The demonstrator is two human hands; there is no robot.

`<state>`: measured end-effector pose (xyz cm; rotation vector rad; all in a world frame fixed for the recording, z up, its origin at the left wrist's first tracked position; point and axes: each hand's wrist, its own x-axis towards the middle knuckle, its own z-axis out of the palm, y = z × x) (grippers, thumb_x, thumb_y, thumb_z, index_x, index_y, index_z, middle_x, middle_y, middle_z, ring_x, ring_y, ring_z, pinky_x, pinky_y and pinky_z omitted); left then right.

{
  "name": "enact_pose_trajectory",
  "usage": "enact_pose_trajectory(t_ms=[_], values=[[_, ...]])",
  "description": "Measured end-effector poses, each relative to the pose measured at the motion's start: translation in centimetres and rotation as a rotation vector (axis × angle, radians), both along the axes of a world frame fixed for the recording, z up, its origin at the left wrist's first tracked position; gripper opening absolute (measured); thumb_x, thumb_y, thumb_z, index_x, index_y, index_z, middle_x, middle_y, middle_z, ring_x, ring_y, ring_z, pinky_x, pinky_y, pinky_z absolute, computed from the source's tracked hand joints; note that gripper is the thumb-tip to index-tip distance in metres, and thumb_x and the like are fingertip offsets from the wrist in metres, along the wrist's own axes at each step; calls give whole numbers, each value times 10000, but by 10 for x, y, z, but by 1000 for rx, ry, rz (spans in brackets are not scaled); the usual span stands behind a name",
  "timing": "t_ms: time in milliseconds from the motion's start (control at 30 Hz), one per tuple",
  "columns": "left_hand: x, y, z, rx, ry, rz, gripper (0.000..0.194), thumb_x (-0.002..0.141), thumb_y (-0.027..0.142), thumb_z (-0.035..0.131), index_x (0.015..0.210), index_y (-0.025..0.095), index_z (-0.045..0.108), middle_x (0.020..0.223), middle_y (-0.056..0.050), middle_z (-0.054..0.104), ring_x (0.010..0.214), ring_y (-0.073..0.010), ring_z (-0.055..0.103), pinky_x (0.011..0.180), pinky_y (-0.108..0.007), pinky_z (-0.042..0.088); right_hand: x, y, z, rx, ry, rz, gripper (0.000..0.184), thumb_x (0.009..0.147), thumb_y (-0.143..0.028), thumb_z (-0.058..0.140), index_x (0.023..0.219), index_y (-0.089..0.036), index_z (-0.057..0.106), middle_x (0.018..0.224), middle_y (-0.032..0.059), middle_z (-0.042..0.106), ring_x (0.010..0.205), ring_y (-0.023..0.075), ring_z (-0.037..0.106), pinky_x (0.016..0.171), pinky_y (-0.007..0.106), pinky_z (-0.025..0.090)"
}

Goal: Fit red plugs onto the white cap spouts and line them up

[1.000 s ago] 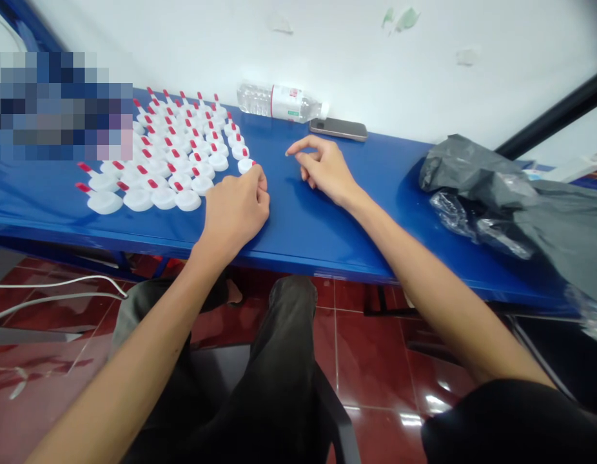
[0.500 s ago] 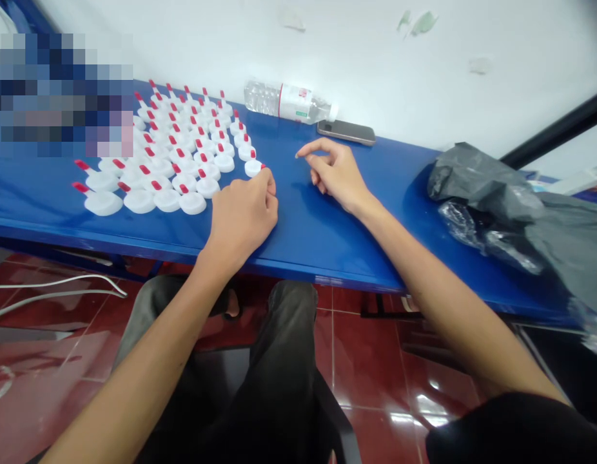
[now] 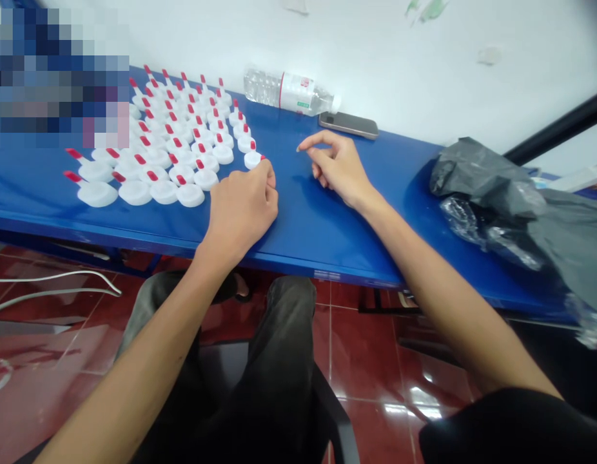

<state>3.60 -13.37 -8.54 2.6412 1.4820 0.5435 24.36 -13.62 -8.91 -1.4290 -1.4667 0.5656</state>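
Several white bottle caps with red tips stand in rows on the blue table, left of centre. My left hand rests on the table with its fingers curled, the fingertips pinching the nearest cap at the right end of the rows. To its right my right hand hovers just above the table, index finger stretched out to the left and the other fingers loosely bent, with nothing in it.
A clear water bottle lies on its side at the wall, with a phone face down beside it. A crumpled grey plastic bag covers the table's right end. White cables lie on the red tiled floor.
Both hands stay about where they were; the view has shifted slightly. The left hand keeps its pinch on the end cap.
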Motion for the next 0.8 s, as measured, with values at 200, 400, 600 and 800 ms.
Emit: enact_pose_trajectory(t_ms=[200, 400, 600, 800], values=[[0, 0, -1, 17, 8, -3, 239, 952, 247, 371, 1066, 279, 579, 890, -47, 708, 822, -256, 654, 662, -346, 369, 1, 1, -1, 5, -11, 7, 126, 987, -187, 573, 975, -216, 694, 541, -75, 540, 385, 57, 435, 408, 150, 385], [-1, 0, -1, 36, 18, -4, 223, 949, 240, 386, 1057, 275, 578, 871, -37, 714, 783, -233, 646, 612, -337, 309, 0, 0, -1, 3, 0, 3, 135, 983, -158, 570, 978, -199, 699, 537, -76, 541, 382, 51, 442, 415, 152, 373], [-2, -3, 4, 44, 26, -11, 217, 950, 236, 387, 1045, 255, 581, 836, -31, 701, 735, -210, 632, 570, -316, 239, 0, -2, 2, -13, 35, -1, 118, 983, -178, 583, 987, -188, 700, 520, -89, 546, 375, 56, 444, 413, 159, 363], [-1, -9, 13, 20, 68, -1, 193, 946, 228, 430, 1046, 247, 593, 745, -21, 679, 656, -203, 628, 550, -298, 198, -7, -6, 5, -25, 25, -19, 165, 981, -118, 542, 977, -179, 695, 508, -101, 535, 376, 57, 441, 423, 174, 341]])
